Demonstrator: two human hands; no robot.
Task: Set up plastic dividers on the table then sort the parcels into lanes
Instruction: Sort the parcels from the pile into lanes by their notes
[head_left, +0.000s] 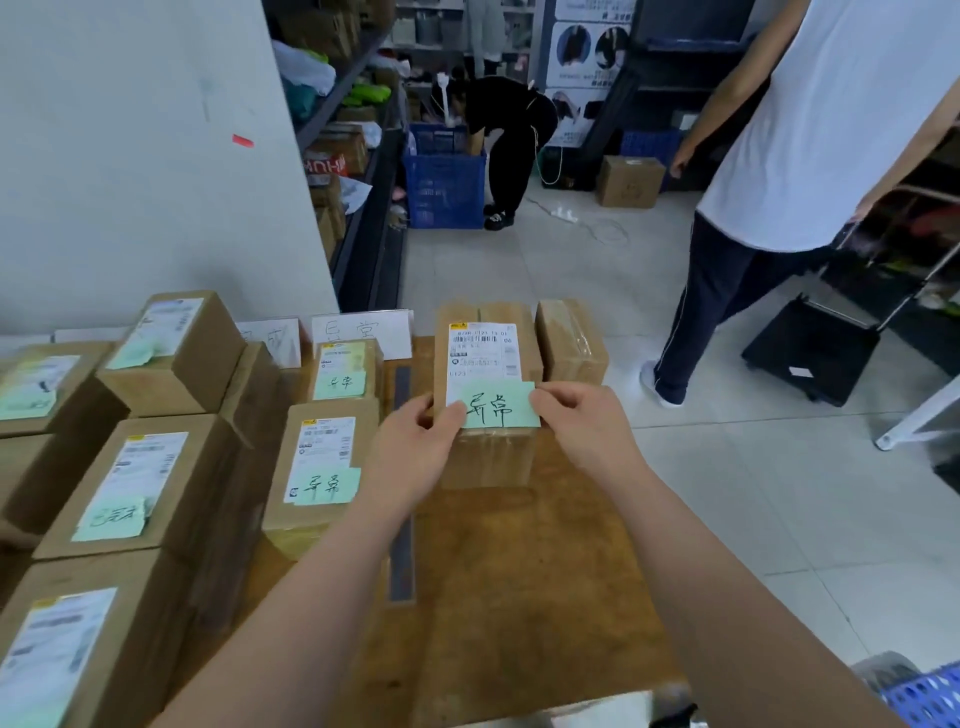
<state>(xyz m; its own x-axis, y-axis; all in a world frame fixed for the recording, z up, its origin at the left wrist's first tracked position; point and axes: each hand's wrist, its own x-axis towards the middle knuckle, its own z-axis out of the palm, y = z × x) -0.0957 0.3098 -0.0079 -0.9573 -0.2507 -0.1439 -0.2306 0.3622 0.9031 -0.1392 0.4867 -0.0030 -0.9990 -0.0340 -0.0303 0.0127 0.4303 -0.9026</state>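
Both hands are at the parcel (488, 358) near the far edge of the table (519, 571), right of the grey strip (402, 519) — the left hand (415, 441) and right hand (576, 421) each pinch an end of the green note (498, 408) lying on its top. The box looks stiff, taped, probably light — I'd grip its two side faces, since the tape may be slick.

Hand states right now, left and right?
Left hand: pinches the left edge of the green sticky note.
Right hand: pinches the note's right edge.
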